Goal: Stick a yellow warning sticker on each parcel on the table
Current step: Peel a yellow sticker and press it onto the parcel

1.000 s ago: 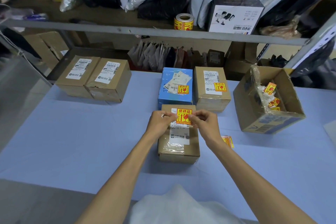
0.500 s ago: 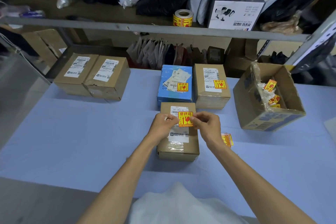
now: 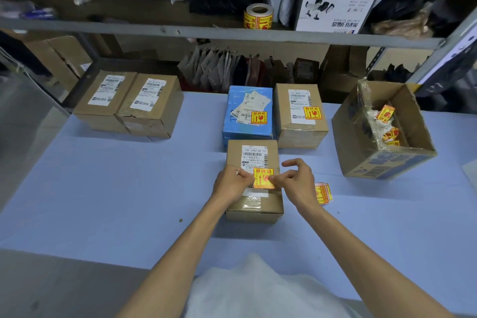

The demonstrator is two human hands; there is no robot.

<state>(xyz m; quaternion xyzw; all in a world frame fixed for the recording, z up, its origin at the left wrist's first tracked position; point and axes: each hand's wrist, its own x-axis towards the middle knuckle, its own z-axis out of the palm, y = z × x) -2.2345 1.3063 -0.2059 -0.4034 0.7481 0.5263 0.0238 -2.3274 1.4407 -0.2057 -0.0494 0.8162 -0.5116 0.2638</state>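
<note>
- Yellow warning sticker sat at the centre of the frame, face up over the lower part of the white shipping label on the nearest brown parcel. Whether its back touched the label could not be told.
- The left hand held the sticker's left edge with curled fingers. The right hand pinched its right edge between thumb and forefinger, the other fingers lifted clear.
- The hands were close together, one on each side of the sticker and equally near it.
- The sticker lay directly over the box top, so the coming move looked like a straight press down and a smoothing outward, with no sideways reach.
- The parcel's long axis ran up the frame, away from the person, and the sticker's printed top edge lay across it.
- Just above, the blue parcel and the brown parcel beside it each carried a yellow sticker.
- Two brown parcels at the upper left, touching each other, showed only white labels. They lay on the left hand's side.
- A small stack of spare stickers lay on the blue table, just right of the right hand.
</note>
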